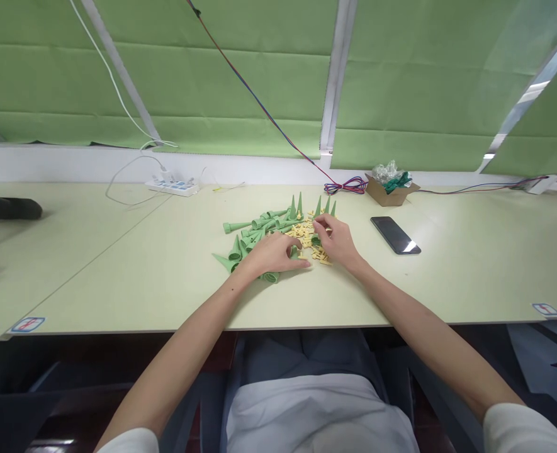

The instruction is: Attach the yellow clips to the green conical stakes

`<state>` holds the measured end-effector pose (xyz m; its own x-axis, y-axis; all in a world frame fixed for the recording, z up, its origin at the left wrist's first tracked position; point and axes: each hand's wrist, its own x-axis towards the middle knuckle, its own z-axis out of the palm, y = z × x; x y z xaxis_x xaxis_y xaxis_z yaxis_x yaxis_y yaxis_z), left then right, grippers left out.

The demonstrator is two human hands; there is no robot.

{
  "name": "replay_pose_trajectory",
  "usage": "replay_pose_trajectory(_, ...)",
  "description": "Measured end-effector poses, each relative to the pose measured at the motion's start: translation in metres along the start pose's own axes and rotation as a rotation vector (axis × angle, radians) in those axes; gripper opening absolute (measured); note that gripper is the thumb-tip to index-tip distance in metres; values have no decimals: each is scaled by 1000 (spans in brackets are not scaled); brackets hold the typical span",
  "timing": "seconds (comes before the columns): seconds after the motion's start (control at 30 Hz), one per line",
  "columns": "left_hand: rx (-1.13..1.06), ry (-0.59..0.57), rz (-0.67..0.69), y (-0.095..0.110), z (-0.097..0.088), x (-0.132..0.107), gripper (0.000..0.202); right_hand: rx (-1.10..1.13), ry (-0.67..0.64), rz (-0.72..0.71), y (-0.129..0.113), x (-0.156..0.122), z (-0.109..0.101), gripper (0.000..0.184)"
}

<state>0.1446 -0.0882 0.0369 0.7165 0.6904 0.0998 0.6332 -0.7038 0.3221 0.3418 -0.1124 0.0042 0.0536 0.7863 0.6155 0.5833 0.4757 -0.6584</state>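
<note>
A pile of green plastic cones with round collars lies on the table, most on their sides. Small yellow plastic pieces are scattered to the right of the pile. My left hand rests over the near right side of the cones, thumb and fingers apart, with a green cone showing in the gap between them. Above the yellow pieces, my right hand has thumb and fingertips pinched together; what is between them is too small to make out. Several green cones stand upright just beyond the hands.
Right of the hands lies a black phone. Behind it are a small cardboard box with plastic and green material, and a coiled red-and-blue cable. A white power strip sits at the back left. A dark object stands far left.
</note>
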Motion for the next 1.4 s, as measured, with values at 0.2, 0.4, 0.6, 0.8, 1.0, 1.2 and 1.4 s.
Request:
replay_pose_trajectory(0.2, -26, 2, 49, -2, 3, 0, 40, 10, -13, 9, -1, -1, 0, 24)
replay_pose_trajectory(0.4, -74, 100, 80, -3, 7, 1, 28, 5, -17, 12, -3, 0, 0, 24)
replay_pose_trajectory(0.6, -88, 218, 92, 1, 5, 3, 31, 32, -11, 21, -5, -1, 0, 22)
replay_pose_trajectory(0.8, -205, 349, 37, -2, 8, 7, 33, 85, -4, 42, -5, -1, 0, 26)
replay_pose_trajectory(1.0, -579, 310, -97, 1, 5, 6, 43, 84, -4, 40, -3, -1, 1, 26)
replay_pose_trajectory(1.2, -924, 269, -116, 0, 3, 9, 39, 78, -8, 39, -4, -1, 0, 27)
replay_pose_trajectory(1.4, -1015, 350, -242, -1, 3, 9, 47, 84, -8, 48, -5, -1, 0, 26)
